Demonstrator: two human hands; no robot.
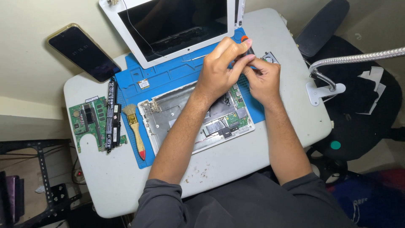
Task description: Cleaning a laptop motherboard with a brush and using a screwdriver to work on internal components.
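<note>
1. Pinching a slim black screwdriver with an orange cap, my left hand has its fingertips closed round the upper shaft, thumb pressed against the forefinger side

2. My right hand meets it from the right, fingers curled and bunched together near the lower part of the tool; what exactly they nip there is hidden behind the knuckles, so I cannot tell

3. Where it sits: the screwdriver hangs over the far right corner of the opened grey laptop base with its exposed green circuit boards, which lies on the blue silicone work mat

4. Handling, as I judge it: the tool looks light and stiff, with a smooth thin shaft that may roll between the fingers, so the best hold is up near the orange cap, with the other hand steadying low down

5. The laptop base looks thin and fragile inside; I would take it by its outer rim only, never by the boards

6. Around it: a white-framed detached screen panel at the far side, a wooden-handled brush with a red tip at the left of the mat, a loose green motherboard and a long black battery bar further left, a dark smartphone far left
</note>
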